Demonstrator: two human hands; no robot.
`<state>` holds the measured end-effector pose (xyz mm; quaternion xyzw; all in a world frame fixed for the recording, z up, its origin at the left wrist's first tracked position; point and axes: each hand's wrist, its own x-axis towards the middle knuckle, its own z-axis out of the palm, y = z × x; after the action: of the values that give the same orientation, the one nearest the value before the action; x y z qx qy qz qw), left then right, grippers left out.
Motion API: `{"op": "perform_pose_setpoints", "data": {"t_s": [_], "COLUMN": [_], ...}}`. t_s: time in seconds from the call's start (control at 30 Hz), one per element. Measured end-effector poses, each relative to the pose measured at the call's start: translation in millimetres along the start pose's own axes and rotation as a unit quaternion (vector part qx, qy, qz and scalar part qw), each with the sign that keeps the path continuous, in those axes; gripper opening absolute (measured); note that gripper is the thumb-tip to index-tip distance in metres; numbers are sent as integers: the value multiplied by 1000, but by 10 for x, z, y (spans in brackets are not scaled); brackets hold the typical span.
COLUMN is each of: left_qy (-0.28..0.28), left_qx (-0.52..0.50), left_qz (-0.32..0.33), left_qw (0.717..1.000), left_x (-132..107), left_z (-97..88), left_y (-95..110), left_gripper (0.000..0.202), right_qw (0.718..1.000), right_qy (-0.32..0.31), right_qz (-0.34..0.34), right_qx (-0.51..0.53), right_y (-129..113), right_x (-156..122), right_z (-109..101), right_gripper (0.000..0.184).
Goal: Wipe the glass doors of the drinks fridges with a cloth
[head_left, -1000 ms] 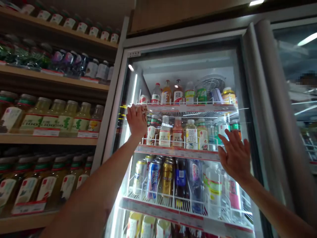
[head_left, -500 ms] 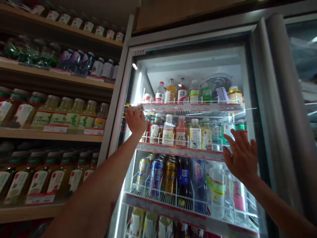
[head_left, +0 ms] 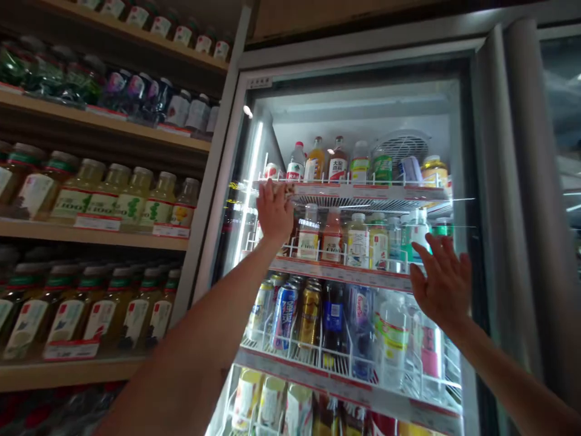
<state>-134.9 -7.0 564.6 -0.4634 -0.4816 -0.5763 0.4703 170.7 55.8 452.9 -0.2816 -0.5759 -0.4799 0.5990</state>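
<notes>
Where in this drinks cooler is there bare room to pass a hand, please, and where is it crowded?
Widest gap: above the top-shelf bottles, under the cooler's ceiling, left of the fan. A narrow patch lies left of the red-and-white can. The shelf of cans is crowded, as are the wooden shelves.

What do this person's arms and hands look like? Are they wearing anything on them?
The left hand and right hand are bare, without gloves. The left forearm and right forearm show no sleeve. I can see no watch, bracelet, ring, cable or marking.

Wooden shelving (head_left: pixel 131 237); probably a dim shop
</notes>
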Motion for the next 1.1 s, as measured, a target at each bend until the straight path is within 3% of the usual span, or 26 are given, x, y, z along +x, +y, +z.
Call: {"op": "perform_pose_setpoints", "data": {"t_s": [0.07, 0.13, 0.2, 0.27, 0.3, 0.37, 0.47, 0.53, 0.6, 0.7, 0.77, 0.83, 0.9, 0.97, 1.03, 1.1], "left_qy": [-1, -45, -89, -113, -116, -101, -11, 14, -9, -73, -102, -99, -57, 14, 36, 2], "left_qx": [-7, -28, -46, -47, -41, -22, 17, 21, 1, -40, -47, -39, -24, -9, -9, -25], "left_qz": [12, 138, 280, 342, 336, 261, 37, -23, 42, 256, 330, 296, 181, 52, 16, 98], "left_qw": [1000, 989, 955, 932, 934, 960, 999, 999, 999, 963, 937, 949, 982, 999, 999, 995], "left_x": [-50, -246, -468, -579, -567, -421, -120, -89, -260, -651, -779, -716, -526, -367, -375, -549], "left_z": [41, 126, 199, 206, 177, 72, -68, -68, 4, 136, 151, 88, 1, -38, -6, 67], "left_y": [146, 500, 824, 882, 783, 400, -144, -154, 142, 683, 748, 500, 124, -113, -53, 243], "left_gripper": [43, 40, 37, 37, 38, 39, 41, 42, 42, 38, 40, 41, 40, 41, 41, 40], "right_qw": [1000, 1000, 1000, 1000, 1000, 1000, 1000, 1000, 1000, 1000, 1000, 1000, 1000, 1000, 1000, 1000], "right_qy": [1, 6, 9, 5, 2, -2, -2, 2, 1, -4, -3, 0, -1, -2, -3, -4], "right_qz": [-1, -7, -11, -9, -6, 2, 6, 5, 5, 6, 4, 3, 2, 5, 8, 5], "right_qx": [-5, -6, -1, 4, 5, 3, -8, -14, -14, -8, -6, -7, -9, -11, -12, -11], "right_y": [3, 16, 30, 34, 30, 16, -5, -9, -5, 6, 10, 8, 1, -4, -4, 1], "right_x": [1, -3, -7, -7, -6, 1, 11, 14, 11, 6, 5, 5, 5, 6, 5, 3], "right_z": [5, 6, 2, -5, -9, -12, -7, -1, -1, -10, -12, -6, 5, 17, 22, 17], "right_gripper": [45, 44, 43, 42, 42, 40, 38, 38, 39, 40, 40, 40, 40, 41, 41, 41]}}
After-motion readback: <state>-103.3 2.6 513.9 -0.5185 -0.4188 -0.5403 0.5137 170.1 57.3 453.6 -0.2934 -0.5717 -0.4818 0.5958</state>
